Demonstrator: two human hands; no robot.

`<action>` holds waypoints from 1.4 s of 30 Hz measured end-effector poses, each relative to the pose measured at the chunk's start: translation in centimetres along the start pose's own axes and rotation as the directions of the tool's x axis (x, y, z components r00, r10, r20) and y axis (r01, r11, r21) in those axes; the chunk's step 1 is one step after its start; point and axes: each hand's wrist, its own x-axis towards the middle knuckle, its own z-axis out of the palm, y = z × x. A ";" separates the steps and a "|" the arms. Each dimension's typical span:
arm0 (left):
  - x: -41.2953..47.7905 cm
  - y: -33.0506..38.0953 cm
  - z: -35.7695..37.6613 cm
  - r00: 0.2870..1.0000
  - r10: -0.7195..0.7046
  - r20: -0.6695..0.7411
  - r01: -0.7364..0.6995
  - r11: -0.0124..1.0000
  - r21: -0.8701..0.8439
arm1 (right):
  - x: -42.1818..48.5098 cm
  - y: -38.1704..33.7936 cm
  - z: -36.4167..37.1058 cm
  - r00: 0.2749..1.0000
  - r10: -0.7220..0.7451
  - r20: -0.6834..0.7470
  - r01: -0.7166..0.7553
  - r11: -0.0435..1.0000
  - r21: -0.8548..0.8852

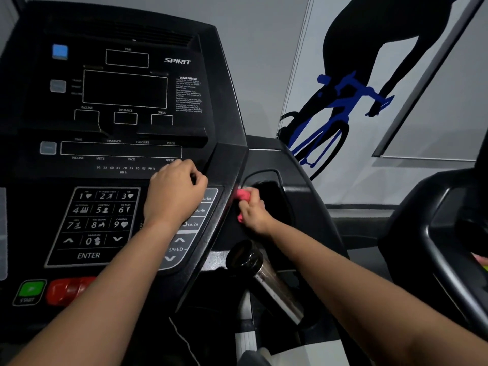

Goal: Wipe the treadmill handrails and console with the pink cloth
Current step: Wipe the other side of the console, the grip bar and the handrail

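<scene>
— What is the right hand [253,213] gripping?

— It is clutching the pink cloth [243,194], bunched small, with bits of pink showing above the fingers and below the palm. The cloth is pressing against the dark side panel of the console [232,159], just left of the recessed cup pocket [269,191].

— And the left hand [175,192]?

— It is resting on the console face with its fingers curled under, over the speed keys [184,244] and beside the number keypad [100,220]. It looks to be holding nothing, more likely bracing.

— So how far is the job getting?

— I am judging it as partway at best. The wiping is happening on the console's right edge; whether the display and keypad are already clean, I cannot tell, since no streaks or damp marks are showing.

— What is left?

— Probably the handrails. The short metal grip bar [274,286] below the right hand is looking smudged and dull, so it is likely waiting its turn, and the cup pocket too.

— Anything else around?

— A cyclist poster [369,75] is hanging on the wall, and another machine [443,233] is standing at the right.
</scene>
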 end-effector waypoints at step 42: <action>-0.8 0.0 -0.5 0.999 -0.049 -0.003 0.049 0.996 -0.073 | 0.0 -1.5 -2.8 0.853 0.405 0.329 -0.082 0.727 -0.681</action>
